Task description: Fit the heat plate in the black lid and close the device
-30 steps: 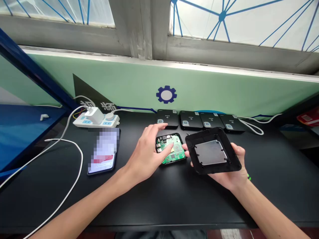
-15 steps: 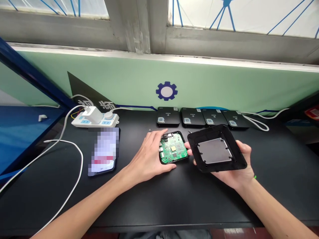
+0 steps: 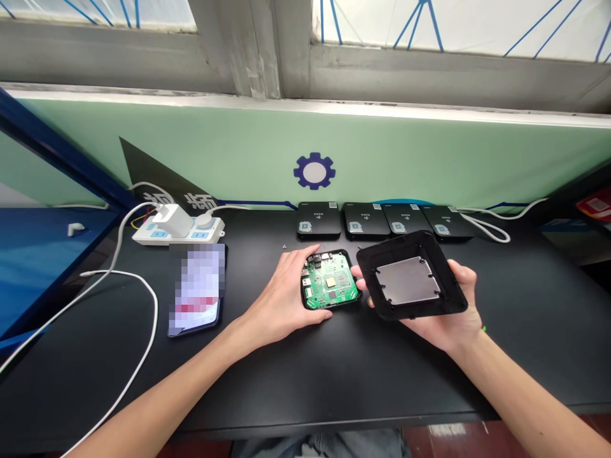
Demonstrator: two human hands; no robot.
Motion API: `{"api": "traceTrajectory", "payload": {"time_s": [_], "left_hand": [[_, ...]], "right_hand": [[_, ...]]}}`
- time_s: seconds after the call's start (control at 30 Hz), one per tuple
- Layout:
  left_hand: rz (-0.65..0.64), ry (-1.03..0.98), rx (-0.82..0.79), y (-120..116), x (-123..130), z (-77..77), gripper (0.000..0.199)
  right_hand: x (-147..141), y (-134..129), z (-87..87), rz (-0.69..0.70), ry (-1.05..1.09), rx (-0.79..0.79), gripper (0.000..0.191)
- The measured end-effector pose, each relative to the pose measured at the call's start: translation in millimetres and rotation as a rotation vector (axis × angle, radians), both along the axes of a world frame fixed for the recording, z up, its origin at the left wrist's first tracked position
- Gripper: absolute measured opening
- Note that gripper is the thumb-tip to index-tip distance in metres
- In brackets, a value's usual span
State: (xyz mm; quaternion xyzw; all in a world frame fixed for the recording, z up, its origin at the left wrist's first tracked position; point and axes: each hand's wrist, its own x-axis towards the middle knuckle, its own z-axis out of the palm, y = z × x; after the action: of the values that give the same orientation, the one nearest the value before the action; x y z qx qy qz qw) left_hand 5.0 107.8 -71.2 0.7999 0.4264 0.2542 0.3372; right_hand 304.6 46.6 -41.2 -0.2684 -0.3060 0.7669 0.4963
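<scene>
My left hand (image 3: pixel 285 292) grips the left side of an opened black box base with a green circuit board (image 3: pixel 334 283) showing in it, thumb at the front edge and fingers at the back. The base rests on the black table. On the right, my right hand (image 3: pixel 449 321) holds a black square cover (image 3: pixel 367 267), its inner side with a grey metal plate (image 3: pixel 408 281) turned up. Some fingertips of my right hand reach the base's right edge.
Several closed black boxes (image 3: pixel 319 221) stand in a row at the table's back. On the left are a phone (image 3: pixel 199 289), a white power strip (image 3: pixel 179 232) with a charger, and a white cable (image 3: pixel 155 318). Small screws (image 3: pixel 284 246) lie behind my left hand.
The view has shifted slightly. The left hand has slid a little off the board's left edge, so more ports show. The cover is held much as before.
</scene>
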Motion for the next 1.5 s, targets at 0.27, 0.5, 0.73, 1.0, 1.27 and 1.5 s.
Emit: {"api": "traceTrajectory", "payload": {"time_s": [0.27,0.5,0.73,1.0,1.27,1.5], "left_hand": [[0.162,0.04,-0.053,-7.3,6.9,17.1,0.08],[0.311,0.096,-0.06,1.0,6.4,22.2,0.041],[-0.082,0.107,-0.015,9.4,-16.8,24.9,0.112],[-0.248,0.151,-0.045,18.5,-38.2,15.6,0.141],[-0.217,0.075,-0.113,15.1,-33.8,21.7,0.13],[-0.194,0.045,-0.138,13.1,-31.0,17.5,0.133]], "right_hand": [[-1.1,-0.3,3.2,-0.004,0.007,-0.044,0.077],[-4.9,1.5,7.3,0.016,0.018,-0.06,0.077],[-5.2,0.3,10.6,0.03,0.022,-0.044,0.078],[-4.1,1.7,5.1,0.038,-0.003,-0.014,0.084],[-3.5,-0.5,0.9,-0.032,-0.158,0.086,0.085],[-8.9,12.4,20.7,-0.072,-0.529,0.448,0.066]]}}
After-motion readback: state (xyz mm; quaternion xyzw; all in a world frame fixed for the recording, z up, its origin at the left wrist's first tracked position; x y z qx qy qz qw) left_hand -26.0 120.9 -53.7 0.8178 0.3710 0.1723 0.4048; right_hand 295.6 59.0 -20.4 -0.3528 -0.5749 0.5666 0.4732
